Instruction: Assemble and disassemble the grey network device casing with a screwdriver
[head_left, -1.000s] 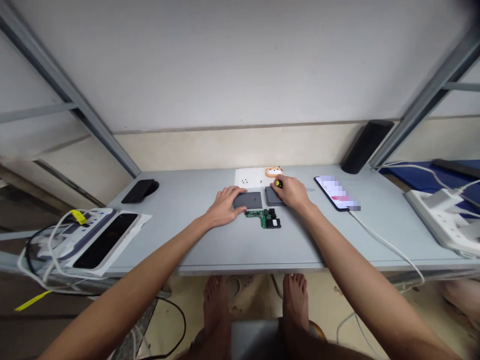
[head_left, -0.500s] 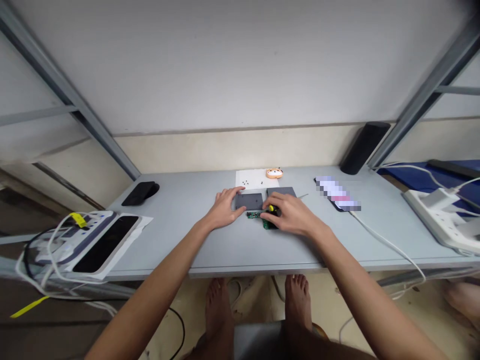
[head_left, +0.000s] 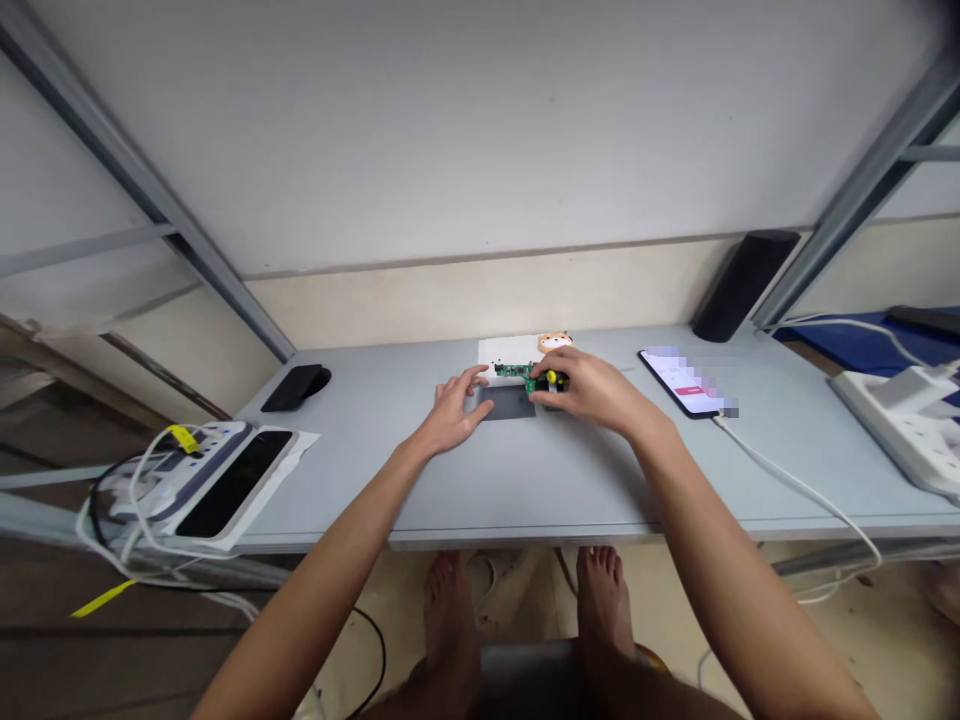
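Note:
My right hand (head_left: 581, 385) pinches a green circuit board (head_left: 514, 371), raised over the back of a flat dark grey case piece (head_left: 507, 403). A yellow-ended tool (head_left: 553, 377), seemingly a screwdriver, is also tucked in that hand; fingers hide most of it. At the left end of the case piece, my left hand (head_left: 452, 412) has its fingers and thumb apart, the thumb at the piece's edge. Another dark piece lies mostly hidden under my right hand. Behind them, a white paper sheet (head_left: 504, 349) carries tiny dark specks like screws.
An orange-and-white animal-faced item (head_left: 555, 342) sits at the sheet's right. A lit phone (head_left: 681, 385) with a cable lies to the right, near a black cylinder (head_left: 746, 285) and a white power strip (head_left: 900, 425). At left are a black phone (head_left: 236, 485) and another power strip (head_left: 199, 470).
My right hand has lifted the circuit board from in front of the case piece to above its back edge. My left hand remains at the piece's left end. The view has shifted slightly.

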